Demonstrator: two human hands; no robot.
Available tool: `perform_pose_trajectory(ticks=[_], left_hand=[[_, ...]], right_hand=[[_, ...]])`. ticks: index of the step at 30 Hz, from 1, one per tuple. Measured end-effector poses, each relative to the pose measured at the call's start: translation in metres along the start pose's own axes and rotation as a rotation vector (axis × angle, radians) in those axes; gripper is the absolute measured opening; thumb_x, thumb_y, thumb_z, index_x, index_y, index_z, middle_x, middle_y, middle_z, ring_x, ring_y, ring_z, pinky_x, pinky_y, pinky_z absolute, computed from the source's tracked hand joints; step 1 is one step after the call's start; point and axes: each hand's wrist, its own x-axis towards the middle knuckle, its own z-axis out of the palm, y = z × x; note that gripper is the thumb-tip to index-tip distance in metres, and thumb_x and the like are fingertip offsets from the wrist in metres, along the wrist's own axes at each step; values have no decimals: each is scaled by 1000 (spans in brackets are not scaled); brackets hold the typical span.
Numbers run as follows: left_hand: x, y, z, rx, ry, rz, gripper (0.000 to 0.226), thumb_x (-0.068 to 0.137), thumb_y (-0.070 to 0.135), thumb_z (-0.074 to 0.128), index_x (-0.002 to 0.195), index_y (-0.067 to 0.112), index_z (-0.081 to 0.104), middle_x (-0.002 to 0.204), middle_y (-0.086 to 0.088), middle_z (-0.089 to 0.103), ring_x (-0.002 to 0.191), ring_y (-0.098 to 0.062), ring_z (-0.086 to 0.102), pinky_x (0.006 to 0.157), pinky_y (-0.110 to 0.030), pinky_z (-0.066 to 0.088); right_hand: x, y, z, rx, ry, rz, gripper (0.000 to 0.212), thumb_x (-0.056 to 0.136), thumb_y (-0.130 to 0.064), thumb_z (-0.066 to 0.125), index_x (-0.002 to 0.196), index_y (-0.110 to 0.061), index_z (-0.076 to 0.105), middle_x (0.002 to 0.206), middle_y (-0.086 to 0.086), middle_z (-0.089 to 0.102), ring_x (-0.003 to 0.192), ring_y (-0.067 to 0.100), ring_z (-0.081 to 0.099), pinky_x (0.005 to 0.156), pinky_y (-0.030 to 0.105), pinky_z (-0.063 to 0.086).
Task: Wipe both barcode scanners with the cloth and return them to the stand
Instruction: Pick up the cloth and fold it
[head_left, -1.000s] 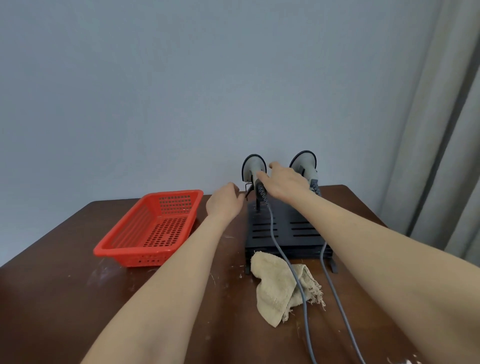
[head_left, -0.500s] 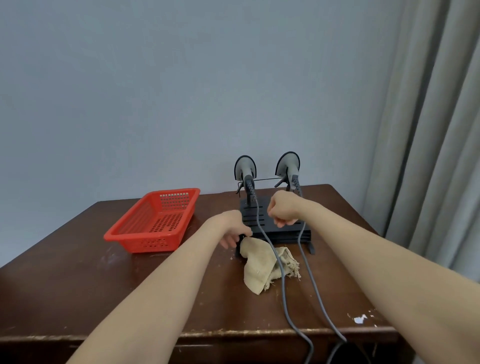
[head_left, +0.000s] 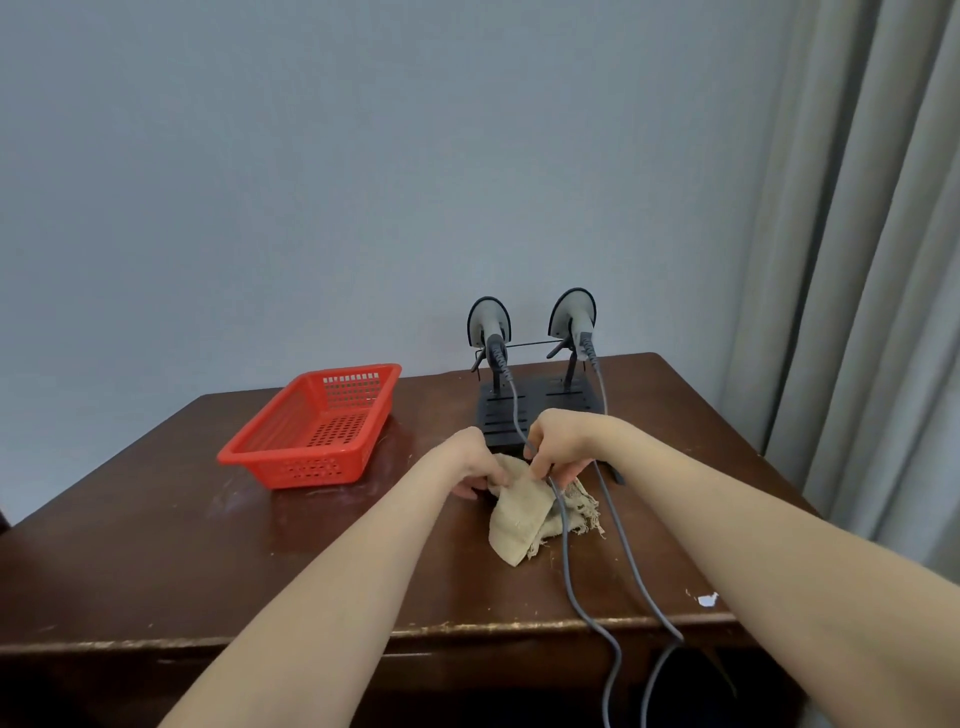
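You're in a plain room, home or office unclear. Bare wall, grey curtain, scuffed wooden table.

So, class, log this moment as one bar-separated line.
left hand: grips frayed beige cloth | right hand: curled at cloth and grey cable | left grey barcode scanner, right grey barcode scanner: on black slotted stand

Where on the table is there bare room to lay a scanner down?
Free: near-left table between basket and front edge; right strip between cables and table edge, bar a scrap. Crowded: before the stand, where left hand, right hand, cloth and cables meet.
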Motion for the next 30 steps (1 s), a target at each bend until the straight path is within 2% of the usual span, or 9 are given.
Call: perform_pose_trajectory(ticks=[2, 4, 6, 7, 10, 14, 18, 26, 30], left_hand=[[-1, 1, -8, -37, 10, -8, 13, 79, 8, 71, 89, 3, 63, 70, -5, 57, 63, -13, 54, 76, -34, 58], [-4, 5, -21, -114, 29, -4, 25, 78, 11, 70, 100, 2, 63, 78, -5, 58, 67, -14, 57, 66, -31, 56], [-9, 11, -38, -201, 76, 23, 29, 76, 15, 70, 101, 4, 62, 83, -5, 58, 71, -16, 58, 59, -29, 52], [-10, 13, -47, -246, 96, 41, 29, 75, 17, 70, 100, 5, 61, 85, -5, 58, 73, -17, 57, 60, -28, 51], [-13, 19, -72, -359, 146, 87, 31, 73, 23, 70, 99, 9, 61, 88, -6, 57, 78, -20, 55, 64, -29, 45], [-11, 26, -91, -418, 229, 177, 16, 75, 21, 66, 81, 11, 55, 70, -4, 47, 59, -19, 46, 54, -26, 38], [0, 32, -102, -431, 277, 287, 9, 75, 19, 61, 78, 12, 57, 88, -6, 55, 85, -21, 53, 73, -35, 47], [21, 49, -115, -540, 281, 384, 14, 79, 7, 55, 67, 12, 58, 74, -5, 53, 74, -20, 49, 65, -32, 40], [28, 52, -121, -661, 337, 386, 15, 83, 7, 52, 80, 10, 66, 88, -8, 65, 82, -21, 61, 76, -36, 51]], right_hand=[[2, -3, -4, 0, 51, -16, 28, 82, -18, 73, 102, -2, 63, 93, 12, 69, 67, 18, 67, 68, 27, 59], [2, -8, -12, -8, 146, -50, 32, 77, -34, 77, 86, -7, 64, 74, 7, 66, 59, 13, 63, 59, 23, 57], [2, -15, -22, -50, 246, -102, 41, 75, -45, 76, 65, -11, 55, 60, 6, 57, 48, 14, 52, 49, 21, 46], [2, -19, -25, -52, 297, -127, 46, 74, -48, 75, 64, -11, 50, 57, 6, 53, 48, 17, 47, 48, 22, 40], [6, -29, -34, 134, 400, -202, 47, 74, -50, 74, 78, -8, 52, 70, 9, 53, 62, 21, 47, 50, 25, 35], [11, -41, -39, 457, 343, -242, 52, 80, -36, 74, 121, -11, 53, 97, 4, 61, 73, 15, 56, 51, 22, 40], [17, -48, -47, 500, 238, -254, 66, 85, -28, 70, 142, -18, 38, 117, 2, 55, 81, 16, 59, 54, 21, 42], [32, -51, -60, 550, 162, -204, 71, 86, -34, 68, 145, -18, 32, 126, 3, 55, 74, 12, 62, 52, 20, 47], [38, -43, -65, 584, 322, -127, 55, 84, -42, 68, 122, -5, 53, 96, 12, 68, 56, 11, 63, 46, 18, 52]])
